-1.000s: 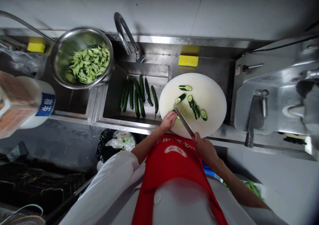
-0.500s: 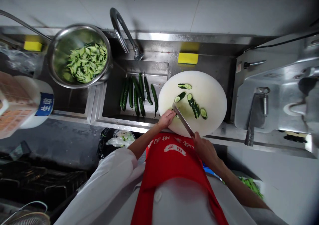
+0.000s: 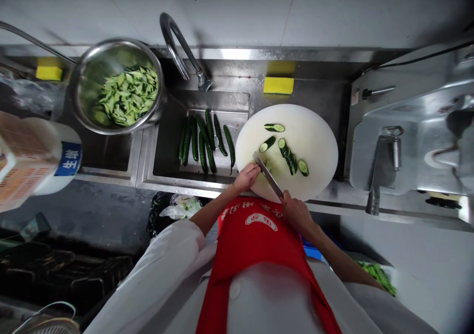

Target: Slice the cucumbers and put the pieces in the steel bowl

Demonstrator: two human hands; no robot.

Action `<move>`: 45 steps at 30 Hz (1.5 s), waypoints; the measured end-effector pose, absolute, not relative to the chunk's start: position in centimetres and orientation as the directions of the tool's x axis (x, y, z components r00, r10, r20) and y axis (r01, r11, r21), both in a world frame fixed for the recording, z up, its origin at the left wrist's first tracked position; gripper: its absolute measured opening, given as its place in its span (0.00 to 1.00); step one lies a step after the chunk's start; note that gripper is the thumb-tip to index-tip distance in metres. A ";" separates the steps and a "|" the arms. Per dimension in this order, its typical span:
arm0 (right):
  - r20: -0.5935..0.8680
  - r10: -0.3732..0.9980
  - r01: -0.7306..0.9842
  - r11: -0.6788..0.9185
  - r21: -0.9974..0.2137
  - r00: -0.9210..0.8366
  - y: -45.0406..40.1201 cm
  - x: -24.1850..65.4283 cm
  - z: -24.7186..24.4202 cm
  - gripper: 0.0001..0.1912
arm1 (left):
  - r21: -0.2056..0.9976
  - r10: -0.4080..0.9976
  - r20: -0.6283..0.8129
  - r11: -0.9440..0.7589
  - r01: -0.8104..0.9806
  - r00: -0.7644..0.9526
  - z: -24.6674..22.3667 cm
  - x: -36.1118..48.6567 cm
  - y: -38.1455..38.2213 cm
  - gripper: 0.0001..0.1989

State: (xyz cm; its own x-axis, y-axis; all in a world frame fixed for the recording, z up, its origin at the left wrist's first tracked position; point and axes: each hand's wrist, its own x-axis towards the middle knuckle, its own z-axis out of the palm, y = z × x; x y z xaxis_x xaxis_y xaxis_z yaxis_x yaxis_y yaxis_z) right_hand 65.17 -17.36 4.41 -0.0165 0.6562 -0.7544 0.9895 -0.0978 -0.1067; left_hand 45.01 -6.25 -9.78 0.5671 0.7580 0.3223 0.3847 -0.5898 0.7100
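My right hand (image 3: 296, 211) grips the handle of a kitchen knife (image 3: 269, 176), whose blade points up and left across the round white cutting board (image 3: 318, 181). The fingers of my left hand (image 3: 247, 177) are bent together on the board's left edge, close beside the blade, on a cucumber piece that they mostly hide. Thin green slivers (image 3: 267, 167) lie by the blade. Further back on the board rest a cut cucumber chunk (image 3: 267, 144), a flat piece (image 3: 274, 127), a sliced length of cucumber (image 3: 287, 156) and a loose oval slice (image 3: 303, 167).
Several whole cucumbers (image 3: 203, 146) lie in the sink (image 3: 166, 173) under a curved tap (image 3: 181, 43). Left of it stands a steel pot (image 3: 161, 85) of cucumber slices (image 3: 129, 94). A yellow sponge (image 3: 278, 85) sits behind the board. Metal equipment (image 3: 425, 161) stands at right.
The knife and my right hand have shifted slightly left, with the blade closer to my left fingers. More green slivers show beside the blade. The other cucumber pieces stay in place.
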 end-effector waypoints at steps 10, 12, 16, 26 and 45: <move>-0.752 0.658 0.993 -0.074 -0.090 -0.019 -17.5 66.0 6.5 0.13 | 0.667 0.720 0.332 -0.636 0.388 0.609 -10.5 44.7 -5.7 0.14; -0.763 0.646 0.993 -0.082 -0.083 -0.011 -17.7 66.0 6.8 0.12 | 0.659 0.713 0.324 -0.642 0.393 0.621 -10.5 44.7 -5.7 0.14; -0.766 0.642 0.989 -0.099 -0.108 -0.020 -17.0 65.3 5.5 0.13 | 0.673 0.717 0.291 -0.624 0.397 0.633 -10.6 44.8 -5.8 0.14; -0.741 0.671 0.989 -0.079 -0.127 -0.042 -18.3 67.6 7.2 0.13 | 0.787 0.920 0.291 -0.385 0.482 0.261 -5.9 45.6 0.0 0.12; -0.711 0.701 0.979 -0.177 -0.098 0.055 -18.4 66.7 4.8 0.14 | 0.862 0.956 0.053 -0.189 0.470 0.287 -7.3 47.0 -4.6 0.15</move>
